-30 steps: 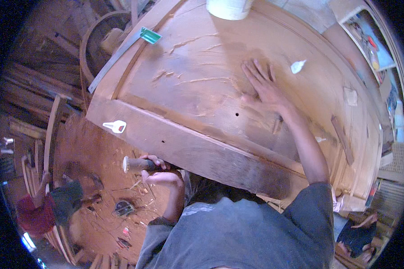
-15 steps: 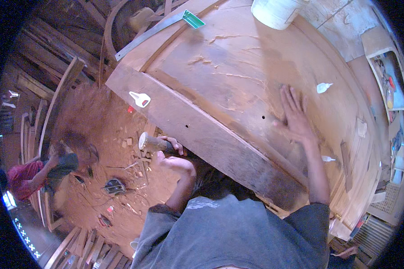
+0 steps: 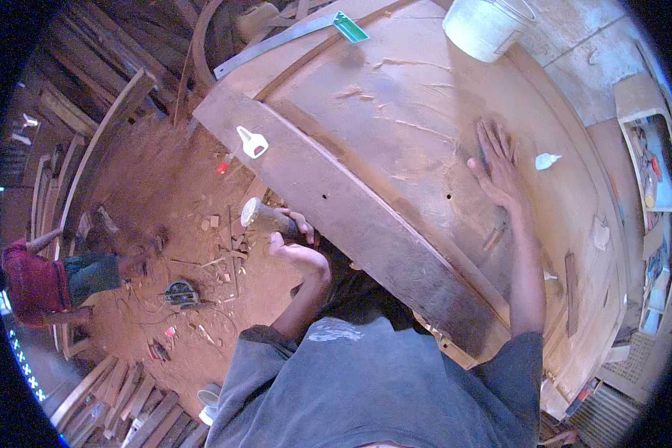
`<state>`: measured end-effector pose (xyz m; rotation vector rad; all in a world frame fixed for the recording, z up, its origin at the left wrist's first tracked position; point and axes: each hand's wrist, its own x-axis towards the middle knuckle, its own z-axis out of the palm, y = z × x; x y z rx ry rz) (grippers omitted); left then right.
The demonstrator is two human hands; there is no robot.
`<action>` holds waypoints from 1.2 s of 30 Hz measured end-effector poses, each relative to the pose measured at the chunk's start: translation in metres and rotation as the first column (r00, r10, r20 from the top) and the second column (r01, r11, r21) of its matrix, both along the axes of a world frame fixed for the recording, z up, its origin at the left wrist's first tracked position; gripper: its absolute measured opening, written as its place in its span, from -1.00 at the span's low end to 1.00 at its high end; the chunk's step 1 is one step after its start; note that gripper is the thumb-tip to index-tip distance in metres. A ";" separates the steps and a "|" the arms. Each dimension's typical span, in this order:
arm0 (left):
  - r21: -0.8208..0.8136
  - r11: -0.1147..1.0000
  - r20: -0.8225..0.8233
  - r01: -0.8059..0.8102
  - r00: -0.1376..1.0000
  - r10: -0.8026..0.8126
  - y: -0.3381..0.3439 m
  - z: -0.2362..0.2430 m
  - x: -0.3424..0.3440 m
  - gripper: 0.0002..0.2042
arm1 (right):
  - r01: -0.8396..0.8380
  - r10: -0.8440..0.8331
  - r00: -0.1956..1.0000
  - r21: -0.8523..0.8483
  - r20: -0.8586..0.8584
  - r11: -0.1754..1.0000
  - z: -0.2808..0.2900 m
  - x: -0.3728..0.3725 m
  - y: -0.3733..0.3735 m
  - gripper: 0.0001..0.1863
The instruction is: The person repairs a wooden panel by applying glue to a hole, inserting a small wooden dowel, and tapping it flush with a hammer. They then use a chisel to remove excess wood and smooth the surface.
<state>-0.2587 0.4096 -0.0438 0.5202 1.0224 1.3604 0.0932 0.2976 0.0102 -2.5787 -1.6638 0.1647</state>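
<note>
My right hand (image 3: 499,168) lies palm down on the dusty wooden panel (image 3: 396,142), fingers stretched out and thumb apart, holding nothing. A small dark hole (image 3: 449,196) shows to its left. Beyond the panel's near edge, my left hand (image 3: 300,254) curls around a dusty cylinder with a pale round end (image 3: 255,214); its far end is hidden, so its kind is unclear. A white glue bottle (image 3: 252,142) with a pointed nozzle rests on the left border board (image 3: 291,168). Another small white bottle (image 3: 546,161) lies right of my right hand.
A try square with a green handle (image 3: 350,28) and a white bucket (image 3: 485,30) sit along the far side. A wood strip (image 3: 571,293) lies at right. A person (image 3: 37,276) is at far left, near a corded tool (image 3: 181,293) and scraps on the floor.
My right hand has slid a little farther away over the panel, past the hole. The left hand keeps its hold. My view has shifted, and the person at left has changed posture.
</note>
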 end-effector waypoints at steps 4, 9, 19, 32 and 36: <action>0.001 1.000 0.005 0.030 1.000 -0.030 -0.001 0.005 -0.002 -0.52 | -0.114 0.114 0.993 0.005 -0.027 0.993 -0.003 -0.010 0.011 0.05; 0.019 0.999 0.027 -0.026 0.999 0.025 -0.001 -0.004 0.000 -0.52 | -0.394 0.398 0.916 -0.074 0.050 0.916 0.004 -0.053 -0.009 0.01; 0.036 0.999 0.117 0.004 0.993 -0.008 0.000 -0.011 -0.002 -0.53 | -0.169 0.169 0.986 0.062 0.014 0.984 0.030 -0.085 -0.014 0.01; 0.093 0.993 0.013 0.069 0.997 -0.071 -0.001 0.017 0.005 -0.57 | 0.028 -0.027 0.999 -0.033 0.026 0.999 0.000 -0.141 0.070 0.06; 0.071 0.995 0.063 0.065 0.996 -0.070 0.001 0.014 0.002 -0.55 | 0.099 -0.101 0.994 0.040 0.031 0.994 0.001 -0.141 0.008 0.03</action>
